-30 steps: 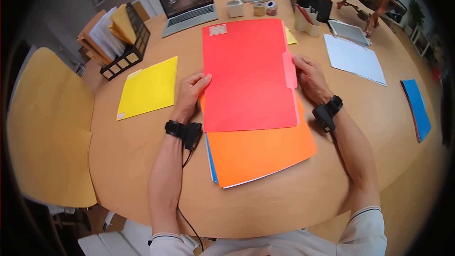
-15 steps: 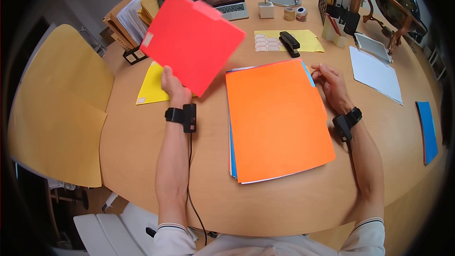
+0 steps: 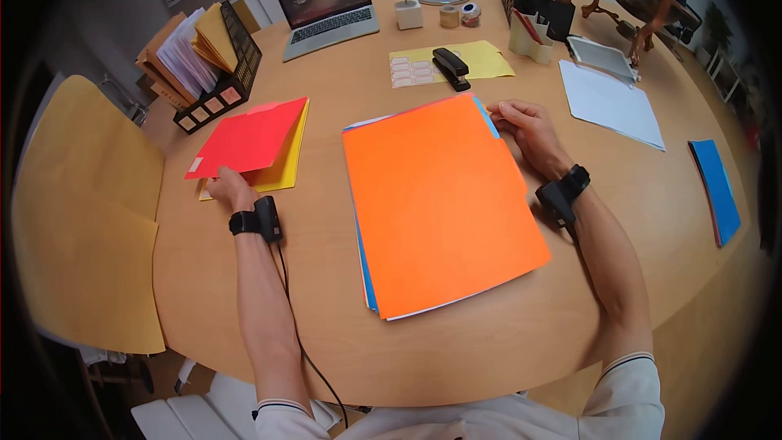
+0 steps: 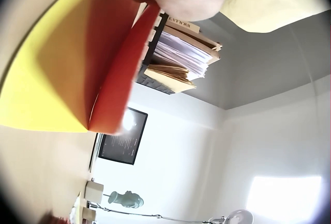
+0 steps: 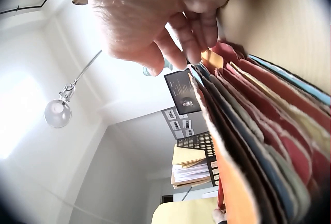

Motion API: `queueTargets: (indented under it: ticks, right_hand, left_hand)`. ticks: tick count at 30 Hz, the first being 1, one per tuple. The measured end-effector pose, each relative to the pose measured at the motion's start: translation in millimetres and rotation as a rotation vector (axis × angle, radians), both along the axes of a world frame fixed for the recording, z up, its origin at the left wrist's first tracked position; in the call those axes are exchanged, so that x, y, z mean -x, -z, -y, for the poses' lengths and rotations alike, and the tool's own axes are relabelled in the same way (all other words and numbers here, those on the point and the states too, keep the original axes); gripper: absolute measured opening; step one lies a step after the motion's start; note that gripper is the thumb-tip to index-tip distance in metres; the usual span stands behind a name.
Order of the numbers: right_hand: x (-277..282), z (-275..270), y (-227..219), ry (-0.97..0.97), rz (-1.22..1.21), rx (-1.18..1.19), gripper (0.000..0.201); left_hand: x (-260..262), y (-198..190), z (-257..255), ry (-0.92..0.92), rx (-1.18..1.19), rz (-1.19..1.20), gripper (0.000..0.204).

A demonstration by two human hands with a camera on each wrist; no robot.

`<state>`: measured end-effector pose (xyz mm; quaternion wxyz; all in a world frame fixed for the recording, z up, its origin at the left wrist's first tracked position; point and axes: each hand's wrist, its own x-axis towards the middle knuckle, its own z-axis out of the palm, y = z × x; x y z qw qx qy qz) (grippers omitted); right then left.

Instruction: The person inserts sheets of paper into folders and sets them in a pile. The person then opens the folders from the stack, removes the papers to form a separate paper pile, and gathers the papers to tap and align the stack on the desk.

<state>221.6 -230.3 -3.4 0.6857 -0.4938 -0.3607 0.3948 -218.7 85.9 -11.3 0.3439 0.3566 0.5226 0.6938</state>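
Note:
My left hand (image 3: 231,189) pinches a red file folder (image 3: 251,137) by its near edge. The folder slants over a yellow file folder (image 3: 287,169) on the left of the table; in the left wrist view, the red folder (image 4: 120,81) is raised at the hand and comes down to the yellow one (image 4: 46,89) at its other end. An orange folder (image 3: 444,212) tops a stack in the middle, with blue and white edges showing beneath. My right hand (image 3: 528,134) rests beside the stack's far right corner, fingers loosely bent. In the right wrist view its fingertips are right at the many-coloured folder edges (image 5: 274,125).
A black stapler (image 3: 451,68) lies on a yellow sheet with labels (image 3: 489,61) behind the stack. A black file rack (image 3: 244,57) and a laptop (image 3: 330,12) stand far left. White paper (image 3: 611,102) and blue folders (image 3: 714,191) lie right.
The red folder has gone from over the orange stack, where both hands held it, leftward and down onto the yellow folder in my left hand. My right hand let go and stays by the stack.

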Motion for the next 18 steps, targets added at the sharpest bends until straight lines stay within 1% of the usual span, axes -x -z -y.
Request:
queueTargets:
  ticks: [2, 3, 4, 5, 6, 8, 9, 13, 15, 16, 18]
  right_hand:
    - [-2.0, 0.4, 2.0, -0.004, 0.033, 0.006, 0.033]
    - [-1.2, -0.8, 3.1, -0.013, 0.066, 0.010, 0.032]
    - [-0.4, -0.2, 2.5, -0.022, 0.060, 0.006, 0.032]
    - [1.0, 1.1, 0.2, -0.007, 0.098, 0.029, 0.031]
    - [3.2, 1.1, -1.4, 0.005, 0.134, 0.050, 0.031]
    - [4.6, 0.5, -2.7, -0.020, 0.101, 0.050, 0.030]
    - [3.9, 0.8, -3.2, -0.008, 0.114, 0.057, 0.030]
    - [0.9, -0.3, -1.4, 0.008, 0.161, 0.062, 0.030]
    - [0.1, 0.2, -0.2, 0.013, 0.190, 0.065, 0.030]
    - [1.7, 0.0, -0.4, 0.012, 0.219, 0.076, 0.030]
    - [3.8, 2.4, -2.4, 0.036, 0.255, 0.097, 0.031]
  left_hand:
    - [1.7, 7.2, -8.4, -0.080, -0.215, 0.021, 0.021]
    - [4.9, 13.9, -11.5, -0.082, -0.215, 0.018, 0.021]
    - [14.5, 26.5, -18.1, -0.079, -0.239, -0.148, 0.025]
    - [25.6, 24.0, -15.7, -0.086, -0.262, -0.320, 0.028]
    - [32.5, 23.4, -14.5, -0.107, -0.266, -0.335, 0.028]
    - [19.1, 15.4, -3.1, -0.188, -0.150, -0.326, 0.033]
    - [18.8, 15.6, -7.3, -0.184, -0.177, -0.234, 0.035]
    - [22.7, 17.3, -5.2, -0.191, -0.142, -0.282, 0.040]
    - [14.0, 10.7, 2.5, -0.326, -0.240, -0.338, 0.045]
    - [8.9, 3.2, 8.2, -0.314, -0.236, -0.333, 0.045]
    - [-4.6, -24.8, 26.5, -0.557, 0.143, -0.531, 0.052]
